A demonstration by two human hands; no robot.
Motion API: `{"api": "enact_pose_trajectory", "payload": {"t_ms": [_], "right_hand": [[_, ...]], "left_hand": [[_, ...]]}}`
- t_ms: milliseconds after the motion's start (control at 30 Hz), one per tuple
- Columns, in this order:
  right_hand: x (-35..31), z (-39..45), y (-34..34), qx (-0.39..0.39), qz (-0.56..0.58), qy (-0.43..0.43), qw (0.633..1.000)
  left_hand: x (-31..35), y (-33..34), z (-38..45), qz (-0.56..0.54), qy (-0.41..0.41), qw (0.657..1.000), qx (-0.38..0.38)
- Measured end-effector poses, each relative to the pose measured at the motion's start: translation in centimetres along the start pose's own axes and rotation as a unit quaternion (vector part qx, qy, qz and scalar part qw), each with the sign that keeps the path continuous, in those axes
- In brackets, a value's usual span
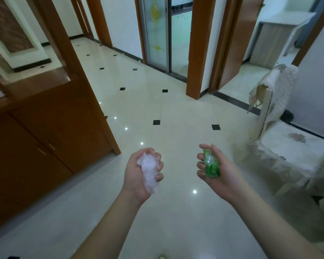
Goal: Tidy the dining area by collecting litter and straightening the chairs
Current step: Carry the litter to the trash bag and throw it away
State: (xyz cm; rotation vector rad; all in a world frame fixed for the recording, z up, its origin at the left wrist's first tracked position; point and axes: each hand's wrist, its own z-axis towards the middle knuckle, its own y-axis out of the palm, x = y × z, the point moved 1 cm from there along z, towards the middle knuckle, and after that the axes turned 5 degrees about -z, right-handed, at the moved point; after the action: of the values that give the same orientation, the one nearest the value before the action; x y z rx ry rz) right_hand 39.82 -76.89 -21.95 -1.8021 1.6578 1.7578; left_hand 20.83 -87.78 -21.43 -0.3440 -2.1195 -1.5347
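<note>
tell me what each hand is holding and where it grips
Left hand grips crumpled clear plastic around its middle; right hand grips a green wrapper around its middle.

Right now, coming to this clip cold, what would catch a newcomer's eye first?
The two hands held out over the glossy tiled floor: the left hand grips a crumpled white plastic wrapper, and the right hand grips a crushed green wrapper. After that, the covered chair at the right, its backrest covering torn and peeling, and the dark wooden cabinet at the left.
</note>
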Motion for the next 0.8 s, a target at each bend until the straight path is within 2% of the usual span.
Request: {"api": "enact_pose_trajectory", "payload": {"t_ms": [233, 333, 500, 800], "right_hand": [[-4.5, 7.8, -0.7, 0.032, 0.015, -0.010, 0.999], [-7.5, 11.7, -2.2, 0.044, 0.021, -0.017, 0.999], [-14.5, 17.6, -5.5, 0.030, 0.078, -0.048, 0.995], [-25.3, 28.5, -10.1, 0.063, 0.033, -0.057, 0.996]], "left_hand": [[4.9, 5.2, 11.5, 0.045, -0.020, 0.996, -0.068], [4.4, 7.5, 17.4, 0.039, -0.029, 0.995, -0.089], [2.5, 12.0, 27.8, 0.039, -0.049, 0.995, -0.079], [1.5, 18.8, 41.6, 0.056, -0.076, 0.989, -0.113]]}}
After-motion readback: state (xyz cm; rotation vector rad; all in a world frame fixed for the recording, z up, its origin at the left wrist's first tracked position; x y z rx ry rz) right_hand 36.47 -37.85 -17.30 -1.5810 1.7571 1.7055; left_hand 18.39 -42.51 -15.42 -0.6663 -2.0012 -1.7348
